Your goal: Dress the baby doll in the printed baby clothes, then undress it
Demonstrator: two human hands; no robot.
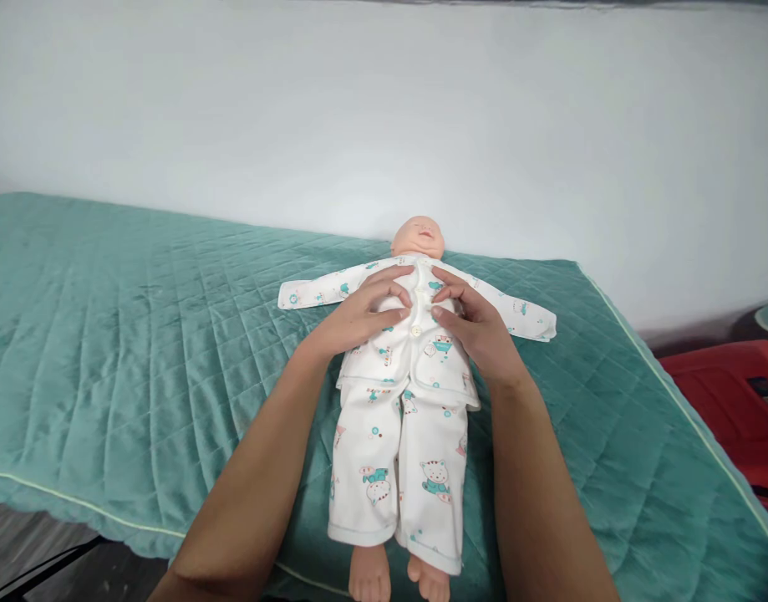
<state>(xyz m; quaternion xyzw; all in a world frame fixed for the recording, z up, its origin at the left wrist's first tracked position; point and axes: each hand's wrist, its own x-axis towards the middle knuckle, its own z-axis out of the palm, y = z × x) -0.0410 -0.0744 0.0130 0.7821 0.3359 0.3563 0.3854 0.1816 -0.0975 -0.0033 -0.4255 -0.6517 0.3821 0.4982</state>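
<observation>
A baby doll (419, 236) lies on its back, its feet towards me, in a white pajama top (384, 355) and matching pajama pants (364, 451) printed with teal and pink animals. My left hand (374, 305) is on the left side of the chest, thumb and index finger bent together on the cloth beside the front opening. Opposite it, my right hand (468, 313) pinches the top in much the same way, with its other fingers curled above. A pale button (416, 332) shows just below my fingertips. Both sleeves stretch outwards.
Under the doll is a green quilted cover (170, 334) with a light piped edge. A white wall (358, 109) rises behind it. To the right stands a red plastic object (728, 385), lower than the cover. Dark flooring (33, 543) shows at lower left.
</observation>
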